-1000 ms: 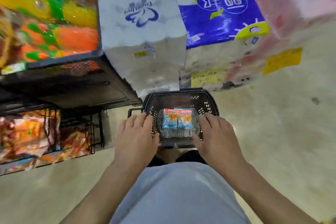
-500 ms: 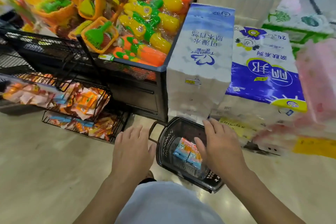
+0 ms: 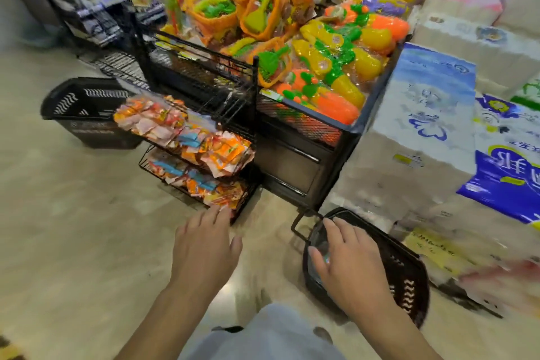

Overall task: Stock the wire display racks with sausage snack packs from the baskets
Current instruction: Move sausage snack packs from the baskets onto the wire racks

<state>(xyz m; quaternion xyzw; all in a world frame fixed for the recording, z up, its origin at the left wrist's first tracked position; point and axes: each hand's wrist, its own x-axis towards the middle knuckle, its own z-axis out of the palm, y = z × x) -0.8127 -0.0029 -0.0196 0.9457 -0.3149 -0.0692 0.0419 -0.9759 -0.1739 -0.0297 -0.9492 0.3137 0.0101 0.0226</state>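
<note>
Pickup — my right hand [image 3: 347,263] spread in the near basket [image 3: 409,275], grip unclear, left hand [image 3: 204,251] open — next calls for a grasp and carry left to the rack [image 3: 143,159].

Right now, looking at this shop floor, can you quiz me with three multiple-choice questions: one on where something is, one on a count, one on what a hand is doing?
1. Where is the right hand? A) over the near black basket; B) on the toy bin; C) on the back shelves.
2. How many black baskets stand on the floor? A) one; B) two; C) four.
3. How is the left hand? A) gripping a toy spade; B) fingers straight, holding nothing; C) balled into a fist.

1 A: it hangs above the basket beside the tissue packs.
2 B: the near one, plus a far black basket left of the wire rack.
3 B: its straight fingers point at the lower tier's snack packs, grasping none.
</note>
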